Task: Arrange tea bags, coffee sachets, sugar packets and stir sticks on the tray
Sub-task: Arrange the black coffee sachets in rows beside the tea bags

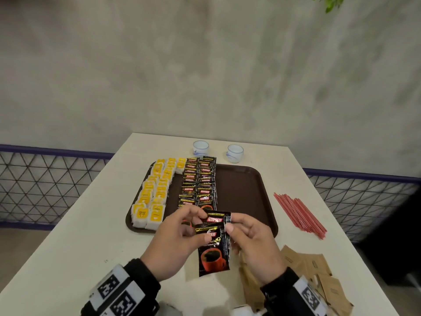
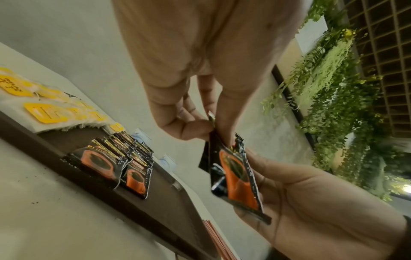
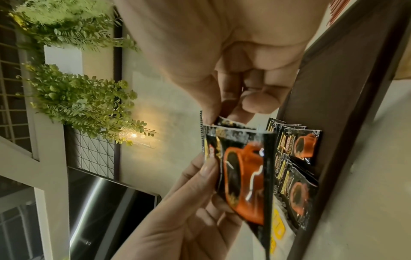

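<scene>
Above the near edge of the brown tray both hands hold two black coffee sachets. The front sachet hangs upright and the rear one peeks out above it. My left hand pinches their upper left side; its pinch shows in the left wrist view. My right hand pinches the rear sachet's right edge, as the right wrist view shows. On the tray, yellow-tagged tea bags fill the left columns and coffee sachets lie in rows beside them.
Red stir sticks lie on the white table right of the tray. Brown sugar packets are scattered at the near right. Two white cups stand behind the tray. The tray's right half is bare.
</scene>
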Available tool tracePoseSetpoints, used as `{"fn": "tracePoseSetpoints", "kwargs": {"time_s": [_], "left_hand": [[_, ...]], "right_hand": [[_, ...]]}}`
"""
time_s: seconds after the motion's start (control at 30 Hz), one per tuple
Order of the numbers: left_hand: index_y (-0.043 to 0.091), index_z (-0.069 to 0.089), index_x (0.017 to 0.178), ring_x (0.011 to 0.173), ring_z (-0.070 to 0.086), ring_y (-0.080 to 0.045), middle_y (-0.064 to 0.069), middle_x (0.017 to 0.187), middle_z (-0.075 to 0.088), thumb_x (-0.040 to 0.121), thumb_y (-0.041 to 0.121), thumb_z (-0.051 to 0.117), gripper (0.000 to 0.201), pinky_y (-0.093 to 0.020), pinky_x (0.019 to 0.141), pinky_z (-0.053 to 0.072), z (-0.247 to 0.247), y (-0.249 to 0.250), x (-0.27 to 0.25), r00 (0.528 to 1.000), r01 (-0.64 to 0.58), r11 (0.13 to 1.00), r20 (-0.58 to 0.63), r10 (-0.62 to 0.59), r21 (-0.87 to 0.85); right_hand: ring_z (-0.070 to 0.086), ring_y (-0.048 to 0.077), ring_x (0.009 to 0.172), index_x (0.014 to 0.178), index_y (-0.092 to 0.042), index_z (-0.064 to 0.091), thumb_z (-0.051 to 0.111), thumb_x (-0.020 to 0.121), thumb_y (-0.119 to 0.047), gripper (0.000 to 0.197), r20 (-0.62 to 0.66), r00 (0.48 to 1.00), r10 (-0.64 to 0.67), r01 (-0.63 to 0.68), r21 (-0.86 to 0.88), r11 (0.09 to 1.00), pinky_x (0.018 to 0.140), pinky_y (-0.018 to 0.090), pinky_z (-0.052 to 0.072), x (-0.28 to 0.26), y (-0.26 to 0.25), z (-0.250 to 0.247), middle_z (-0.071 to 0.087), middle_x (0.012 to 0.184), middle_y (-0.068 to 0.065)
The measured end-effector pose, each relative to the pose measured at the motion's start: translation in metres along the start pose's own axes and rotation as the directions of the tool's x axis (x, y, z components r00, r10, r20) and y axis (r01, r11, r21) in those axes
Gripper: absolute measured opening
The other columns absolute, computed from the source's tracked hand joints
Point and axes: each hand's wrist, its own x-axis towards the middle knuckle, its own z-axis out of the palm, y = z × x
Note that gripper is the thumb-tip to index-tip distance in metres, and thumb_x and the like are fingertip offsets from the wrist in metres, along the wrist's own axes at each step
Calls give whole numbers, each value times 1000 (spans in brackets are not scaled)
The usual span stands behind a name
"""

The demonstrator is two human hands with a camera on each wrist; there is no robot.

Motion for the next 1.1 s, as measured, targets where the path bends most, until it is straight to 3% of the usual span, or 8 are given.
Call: {"fn": "tracePoseSetpoints", "kwargs": {"time_s": [0.17,0.3,0.47,0.57,0.73,0.87,1.0,1.1], "left_hand": [[24,54,101,77,66,-24,-5,86,70,66,5,83,50,-38,77,58,0,-12,14,988,155,988,-20,-154,27],[27,55,99,75,67,-22,-2,75,69,59,7,87,55,-40,77,58,0,-19,26,982,191,976,-32,-189,103],[27,56,96,78,68,-25,-8,83,70,58,12,88,52,-41,75,58,2,-24,42,982,180,976,-73,-172,125],[24,57,99,72,65,-18,-1,91,68,61,15,88,50,-34,71,59,-1,-24,50,982,169,981,-104,-159,93],[24,59,101,78,63,-18,1,95,67,69,23,83,40,-22,66,50,-31,-28,53,950,132,989,-292,-107,66],[26,62,96,81,64,-23,0,90,69,58,36,80,43,-37,79,54,-49,-38,47,930,129,992,-349,-114,19],[20,62,94,76,61,-22,-5,91,67,65,26,81,36,-32,75,51,-53,-42,45,929,94,995,-359,-96,-23],[19,62,95,78,62,-25,-5,92,67,72,18,81,30,-35,76,53,-58,-43,45,930,95,995,-356,-95,-16]], "right_hand": [[62,5,68,108,-21,67,55,96,-16,18,37,997,61,-59,-47,997,57,19,46,7,6,0,75,92,1],[67,7,76,108,-22,67,64,91,-17,18,86,991,104,-98,-73,992,62,18,50,16,6,0,75,92,-2],[66,6,71,97,-22,70,73,81,-4,24,79,995,69,-56,-161,985,62,18,50,33,7,-2,75,82,-1],[65,6,66,92,-16,70,72,80,2,22,4,998,60,-59,-143,988,56,17,48,56,9,-13,72,71,-1],[62,2,63,85,-23,63,71,82,1,26,-74,996,49,-65,-233,970,57,15,45,104,4,-25,66,70,-6],[61,5,68,82,-27,61,71,82,2,30,-9,995,95,-92,-352,931,63,20,45,129,21,-16,63,71,-7],[61,12,74,85,-29,60,73,81,-4,28,56,983,172,-131,-437,890,70,28,49,139,47,-5,63,77,-5],[63,12,74,89,-27,58,72,81,-1,31,47,982,183,-146,-422,895,67,26,53,141,54,3,64,81,-4]]}}
